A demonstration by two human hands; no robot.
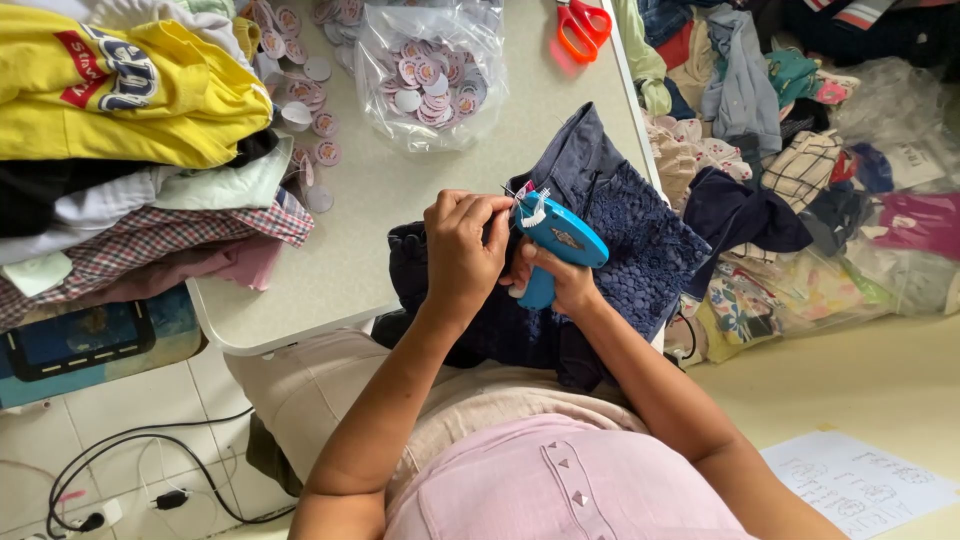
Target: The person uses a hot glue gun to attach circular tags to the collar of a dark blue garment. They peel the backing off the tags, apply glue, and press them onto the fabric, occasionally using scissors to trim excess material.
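A dark navy garment with a lace-textured panel lies over the table's near edge and my lap. My right hand grips a blue tagging gun by its handle, the needle end pointing left over the cloth. My left hand pinches the fabric and a small round tag at the gun's tip, fingers closed around it.
A clear bag of round pink-and-white tags and loose tags lie on the pale table. Folded clothes, a yellow shirt on top, are stacked left. Orange scissors lie at the back. Heaped clothes cover the floor right.
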